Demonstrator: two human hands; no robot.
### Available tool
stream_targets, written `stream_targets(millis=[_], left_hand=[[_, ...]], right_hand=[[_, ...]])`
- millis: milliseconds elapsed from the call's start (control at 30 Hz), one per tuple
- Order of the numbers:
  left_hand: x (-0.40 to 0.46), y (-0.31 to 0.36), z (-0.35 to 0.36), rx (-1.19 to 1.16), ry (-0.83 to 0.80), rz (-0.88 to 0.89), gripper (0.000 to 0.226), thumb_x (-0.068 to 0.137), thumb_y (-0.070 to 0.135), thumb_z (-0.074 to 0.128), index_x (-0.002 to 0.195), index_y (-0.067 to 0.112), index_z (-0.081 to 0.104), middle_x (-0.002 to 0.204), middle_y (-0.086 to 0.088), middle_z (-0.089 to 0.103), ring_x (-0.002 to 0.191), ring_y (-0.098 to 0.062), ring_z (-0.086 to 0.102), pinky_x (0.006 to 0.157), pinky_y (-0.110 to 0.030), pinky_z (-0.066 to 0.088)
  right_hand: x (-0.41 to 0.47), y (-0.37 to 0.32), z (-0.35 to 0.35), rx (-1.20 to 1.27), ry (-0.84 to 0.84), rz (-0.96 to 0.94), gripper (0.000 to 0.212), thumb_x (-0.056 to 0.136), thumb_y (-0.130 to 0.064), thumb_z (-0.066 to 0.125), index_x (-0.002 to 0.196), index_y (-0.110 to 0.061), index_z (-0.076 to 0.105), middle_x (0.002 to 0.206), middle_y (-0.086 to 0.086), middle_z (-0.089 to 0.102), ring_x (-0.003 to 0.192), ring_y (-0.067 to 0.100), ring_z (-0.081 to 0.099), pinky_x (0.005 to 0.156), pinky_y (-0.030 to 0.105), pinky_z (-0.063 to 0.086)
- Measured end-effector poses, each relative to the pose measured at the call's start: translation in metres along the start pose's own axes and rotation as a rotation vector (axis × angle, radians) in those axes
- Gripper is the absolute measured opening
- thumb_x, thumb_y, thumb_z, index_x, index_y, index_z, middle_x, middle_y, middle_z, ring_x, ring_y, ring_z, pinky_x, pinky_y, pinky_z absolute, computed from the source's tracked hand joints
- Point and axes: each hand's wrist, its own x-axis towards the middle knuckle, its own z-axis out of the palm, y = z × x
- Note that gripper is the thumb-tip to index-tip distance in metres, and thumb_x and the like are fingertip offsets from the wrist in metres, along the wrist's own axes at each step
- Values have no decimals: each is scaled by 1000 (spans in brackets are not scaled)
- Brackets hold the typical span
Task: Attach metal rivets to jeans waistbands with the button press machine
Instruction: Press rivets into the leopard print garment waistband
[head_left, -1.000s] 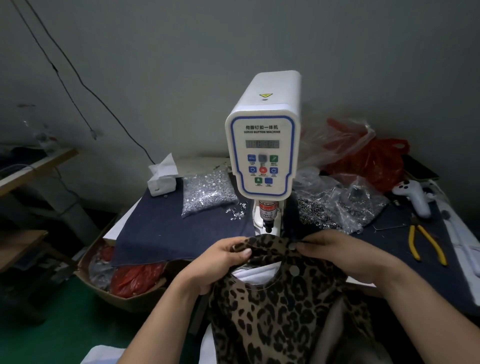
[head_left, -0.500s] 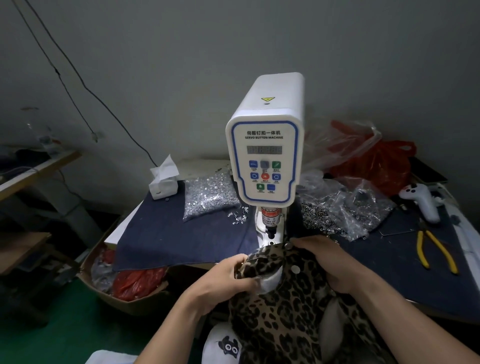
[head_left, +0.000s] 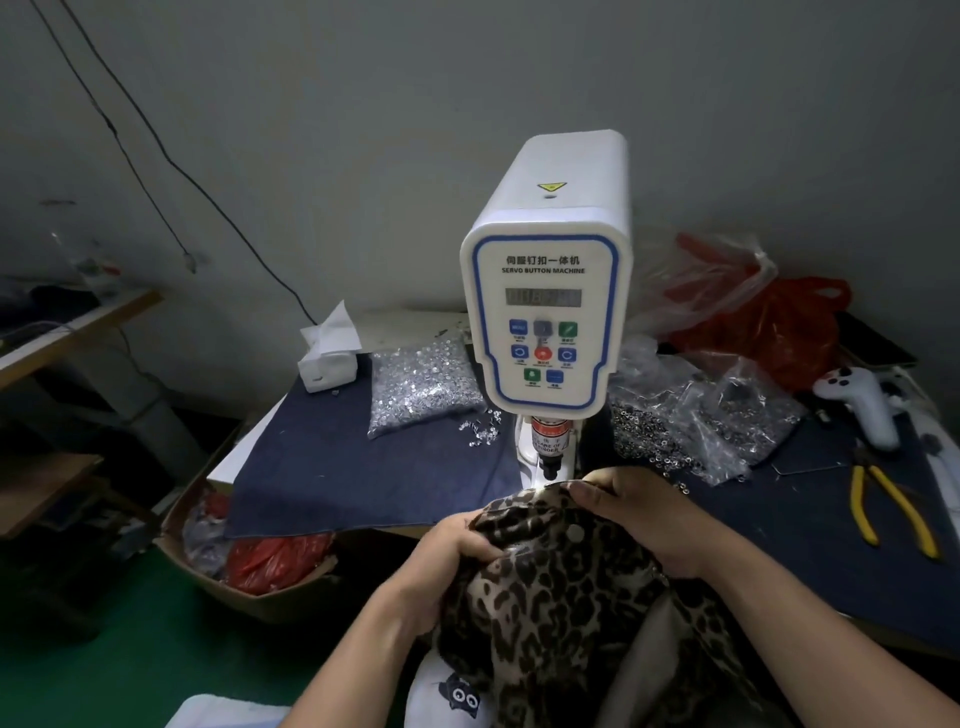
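A white servo button machine (head_left: 545, 312) stands on the table, its press head (head_left: 549, 457) pointing down just above the cloth. A leopard-print garment (head_left: 561, 597) lies bunched below it, with one round metal rivet (head_left: 575, 530) showing on the fabric. My left hand (head_left: 457, 551) grips the garment's left edge. My right hand (head_left: 639, 514) pinches the top edge right under the press head. The die below the head is hidden by the cloth.
A bag of silver rivets (head_left: 423, 384) lies left of the machine, bags of dark metal parts (head_left: 691, 421) right. Yellow pliers (head_left: 893, 514), a white controller (head_left: 862, 400), a tissue box (head_left: 330, 358) and red bags (head_left: 779, 322) sit around. A cardboard box (head_left: 249, 561) stands on the floor.
Both hands have carried the garment's edge up and forward, closer under the press head. The camera has moved nearer the machine.
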Motion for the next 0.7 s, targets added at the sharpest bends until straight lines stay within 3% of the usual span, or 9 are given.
stream_targets(millis=[67, 133, 200, 300, 467, 567, 700], left_hand=[[4, 4, 1, 3, 49, 9, 39, 69, 23, 68, 103, 3, 74, 101, -15, 71, 91, -32, 66, 81, -35, 54], [8, 8, 4, 93, 109, 25, 37, 88, 43, 67, 107, 13, 78, 112, -10, 77, 102, -29, 74, 93, -37, 56], [14, 13, 5, 206, 180, 57, 36, 96, 53, 64, 115, 26, 80, 114, -3, 79, 109, -20, 75, 97, -35, 55], [23, 13, 5, 313, 268, 97, 25, 99, 48, 63, 112, 34, 80, 109, 5, 80, 104, -13, 76, 97, -35, 56], [33, 5, 1, 390, 302, 66, 30, 102, 52, 57, 105, 33, 80, 102, 7, 81, 98, -11, 77, 95, -35, 57], [40, 8, -1, 367, 308, 55, 29, 104, 48, 56, 104, 33, 81, 101, 7, 81, 98, -11, 77, 93, -34, 58], [48, 12, -4, 374, 330, 46, 26, 105, 45, 56, 105, 35, 81, 101, 9, 81, 97, -10, 77, 90, -32, 58]], right_hand=[[4, 1, 0, 16, -10, 4, 54, 92, -56, 63, 100, -3, 72, 94, 22, 74, 84, 18, 63, 79, 34, 49], [10, 3, 0, 25, -14, 14, 52, 94, -56, 62, 91, -4, 71, 83, 8, 71, 79, 15, 62, 74, 30, 49], [15, 10, -1, 60, -7, 32, 50, 97, -52, 62, 80, -5, 65, 77, 7, 64, 74, 17, 58, 69, 30, 48], [19, 21, 1, 113, 26, 54, 39, 97, -47, 63, 75, -15, 59, 73, 7, 53, 70, 19, 46, 63, 28, 39], [22, 34, 3, 152, 6, 57, 44, 99, -47, 59, 85, -8, 75, 83, 11, 73, 74, 21, 60, 68, 31, 49], [29, 37, 5, 243, 46, 61, 50, 99, -45, 60, 86, 3, 67, 83, 16, 70, 76, 25, 59, 74, 38, 48], [34, 36, 7, 315, 52, 87, 39, 100, -42, 61, 75, -13, 68, 74, 8, 66, 68, 19, 59, 66, 30, 49]])
